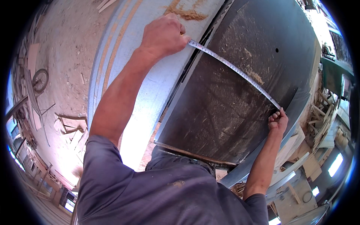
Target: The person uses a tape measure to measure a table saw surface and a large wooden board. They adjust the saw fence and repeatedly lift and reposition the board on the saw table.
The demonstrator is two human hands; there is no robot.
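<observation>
A white tape measure (240, 72) is drawn out across a dark, dusty tabletop (210, 108), sagging into a slight curve. My left hand (164, 34) is closed round one end of it, above the pale metal table surface (150, 93) on the left; whatever else sits in that fist is hidden. Toward the right edge of the dark top, my right hand (278, 119) pinches the other end between thumb and fingers. A dark gap (204, 41) runs between the pale surface and the dark top, and the tape passes over it.
Sawdust (189, 14) lies in a heap at the far end of the pale surface. Wood scraps (317, 123) are piled on the right, with more offcuts (73, 137) on the floor at left. A spoked wheel (40, 81) rests farther left.
</observation>
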